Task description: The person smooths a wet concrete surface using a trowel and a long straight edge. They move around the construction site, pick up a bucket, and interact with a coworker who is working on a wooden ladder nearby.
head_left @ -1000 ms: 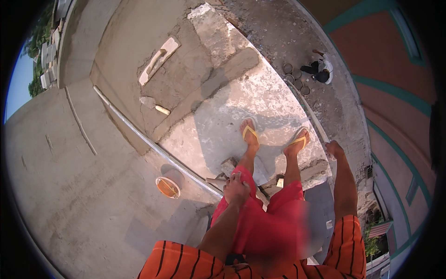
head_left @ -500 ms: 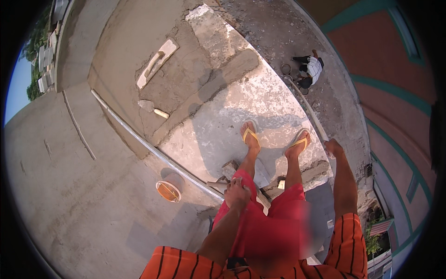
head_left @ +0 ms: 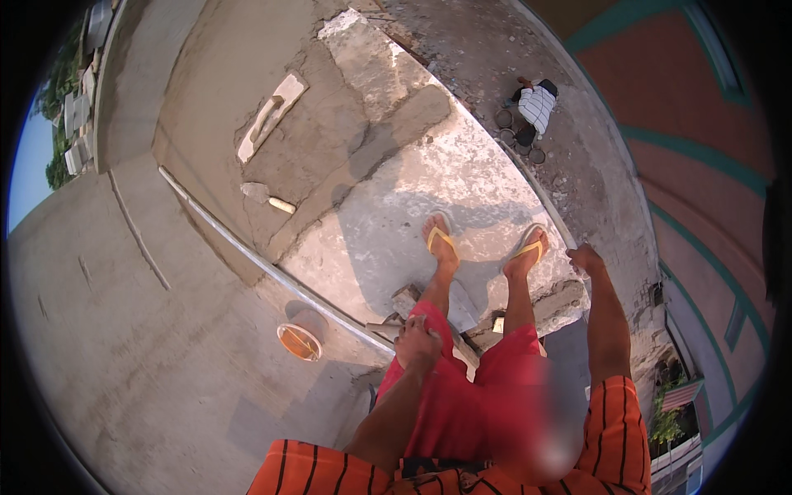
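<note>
Right hand: the person's right hand [head_left: 586, 259] is closed around the near end of a pale pole [head_left: 543, 198], at the outer side of the ledge; the arm reaches forward, almost straight.
Pale pole: it is long and thin, and it runs from this hand along the ledge's edge toward the ground below, where its far end comes near a co-worker.
Left hand: the left hand [head_left: 418, 342] rests on the left knee of the red shorts [head_left: 462, 404], with its fingers bent; one cannot tell whether something is inside it.
Ledge: the concrete ledge [head_left: 396, 227] is pale and rough, and both feet, in sandals with yellow straps [head_left: 441, 238], stand upon it.
Mortar: a grey-brown layer of mortar [head_left: 219, 91] covers the upper left part; on it lies a plastering float [head_left: 272, 117], and just below this a pointed trowel [head_left: 281, 204], its pale handle turned to the right.
Metal bar: a long straight bar [head_left: 276, 271] lies diagonally, left of the feet.
Bucket: a bucket [head_left: 313, 322], orange inside, is beside the bar.
Co-worker: on the ground, a person in a white checked shirt [head_left: 538, 109] bends near round pails [head_left: 536, 156].
</note>
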Demonstrator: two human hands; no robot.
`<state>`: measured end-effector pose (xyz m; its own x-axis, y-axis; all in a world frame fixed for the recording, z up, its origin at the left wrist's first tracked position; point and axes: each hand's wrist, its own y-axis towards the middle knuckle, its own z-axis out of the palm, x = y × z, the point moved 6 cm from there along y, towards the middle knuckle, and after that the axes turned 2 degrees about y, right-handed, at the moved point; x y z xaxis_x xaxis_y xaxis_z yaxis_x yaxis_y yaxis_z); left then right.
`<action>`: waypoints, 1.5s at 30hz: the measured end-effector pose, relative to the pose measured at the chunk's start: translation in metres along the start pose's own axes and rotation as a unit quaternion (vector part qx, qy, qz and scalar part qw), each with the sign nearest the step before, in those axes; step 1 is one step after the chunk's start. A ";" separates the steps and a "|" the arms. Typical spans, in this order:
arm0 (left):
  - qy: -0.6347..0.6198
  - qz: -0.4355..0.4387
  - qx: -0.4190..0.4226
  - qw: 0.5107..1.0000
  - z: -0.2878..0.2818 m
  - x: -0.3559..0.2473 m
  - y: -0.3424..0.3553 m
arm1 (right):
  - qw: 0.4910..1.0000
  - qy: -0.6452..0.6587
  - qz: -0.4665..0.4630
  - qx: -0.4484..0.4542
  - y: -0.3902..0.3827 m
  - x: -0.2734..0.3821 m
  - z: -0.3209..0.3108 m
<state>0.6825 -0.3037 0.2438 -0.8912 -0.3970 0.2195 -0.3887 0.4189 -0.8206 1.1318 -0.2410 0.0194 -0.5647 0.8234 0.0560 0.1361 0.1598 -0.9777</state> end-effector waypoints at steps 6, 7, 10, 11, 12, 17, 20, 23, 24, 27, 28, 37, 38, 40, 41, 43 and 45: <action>0.009 0.000 0.004 1.000 0.001 -0.003 0.002 | 0.998 0.052 0.019 0.010 0.012 -0.021 0.004; 0.008 0.002 0.004 1.000 0.001 -0.003 0.001 | 0.998 0.063 0.021 0.012 0.013 -0.022 0.005; 0.008 0.000 0.009 1.000 0.000 -0.005 0.000 | 1.000 0.025 0.003 0.011 0.016 -0.020 0.007; 0.009 -0.003 0.012 1.000 -0.001 -0.005 -0.001 | 1.000 0.018 0.003 0.013 0.017 -0.021 0.007; 0.011 -0.002 0.009 1.000 -0.001 -0.006 -0.002 | 1.000 0.012 0.003 0.015 0.018 -0.021 0.007; 0.020 0.011 0.005 1.000 -0.001 -0.009 0.001 | 1.000 -0.009 0.011 0.006 0.001 -0.011 0.004; 0.019 0.022 -0.012 1.000 0.001 -0.008 0.001 | 1.000 -0.017 0.017 -0.001 -0.001 -0.009 0.003; 0.017 0.022 -0.009 1.000 0.001 -0.009 0.000 | 1.000 -0.003 0.003 -0.007 -0.001 -0.010 0.005; 0.018 0.018 -0.007 1.000 0.000 -0.010 0.000 | 1.000 0.002 0.002 -0.008 0.001 -0.010 0.007; 0.020 0.011 -0.005 1.000 -0.003 -0.013 -0.001 | 1.000 -0.002 0.005 -0.008 0.006 -0.014 0.009; 0.021 0.010 -0.007 1.000 -0.002 -0.012 -0.002 | 1.000 -0.007 0.005 -0.005 0.006 -0.012 0.010; 0.028 0.001 0.011 1.000 -0.005 -0.019 -0.004 | 0.999 0.028 0.000 -0.029 0.020 -0.028 0.016; 0.023 -0.003 0.008 1.000 -0.003 -0.018 -0.003 | 0.999 0.035 -0.010 -0.034 0.019 -0.024 0.016; 0.028 0.002 -0.004 1.000 0.005 -0.014 -0.002 | 0.993 0.118 0.001 -0.016 0.006 -0.015 0.018; 0.031 0.003 -0.012 0.999 0.007 -0.012 -0.001 | 0.992 0.124 0.012 -0.005 -0.005 -0.005 0.016; 0.023 0.007 -0.007 1.000 0.004 -0.017 -0.002 | 0.990 0.140 0.030 0.018 -0.021 0.007 0.011; 0.015 0.005 -0.001 1.000 0.000 -0.021 -0.005 | 0.981 0.192 0.010 0.006 -0.009 -0.003 0.017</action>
<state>0.7030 -0.2971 0.2430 -0.9019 -0.3674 0.2270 -0.3799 0.4248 -0.8217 1.1179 -0.2541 0.0242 -0.2127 0.9713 0.1066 0.1340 0.1371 -0.9815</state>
